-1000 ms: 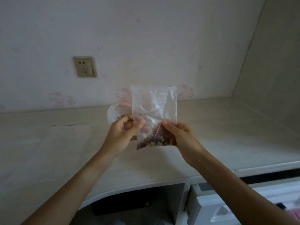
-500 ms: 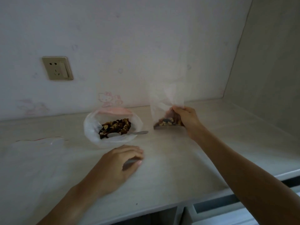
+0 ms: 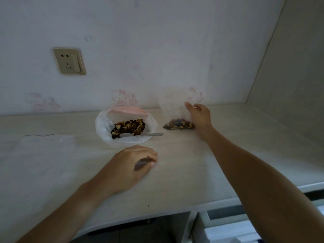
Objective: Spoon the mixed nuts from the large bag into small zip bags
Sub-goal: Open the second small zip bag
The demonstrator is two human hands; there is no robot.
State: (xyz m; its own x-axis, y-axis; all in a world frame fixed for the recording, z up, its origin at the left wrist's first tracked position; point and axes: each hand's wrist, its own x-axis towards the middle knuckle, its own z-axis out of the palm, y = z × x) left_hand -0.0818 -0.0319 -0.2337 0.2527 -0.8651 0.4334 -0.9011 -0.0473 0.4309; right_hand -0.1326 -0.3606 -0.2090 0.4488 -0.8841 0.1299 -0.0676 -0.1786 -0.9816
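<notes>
The right hand [image 3: 199, 118] grasped the small zip bag [image 3: 177, 118] standing on the counter [image 3: 228, 155]. The left hand [image 3: 133, 165] rested beside the large bag [image 3: 105, 127], fingers loosely curled, holding nothing.

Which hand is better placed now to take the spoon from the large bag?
Probably the left hand. It rests free on the counter, just in front of the large bag, with the spoon handle nearby. The right hand is at the small zip bag, propping it upright.

- A pale counter [image 3: 184, 172] runs along the wall.
- The large bag [image 3: 105, 127] of mixed nuts sits open near the wall, a spoon [image 3: 145, 135] lying in it.
- Just right of it stands a small zip bag [image 3: 172, 111].
- Flat empty zip bags [image 3: 49, 139] lie at the left.
- The left hand [image 3: 129, 165] rests on the surface.
</notes>
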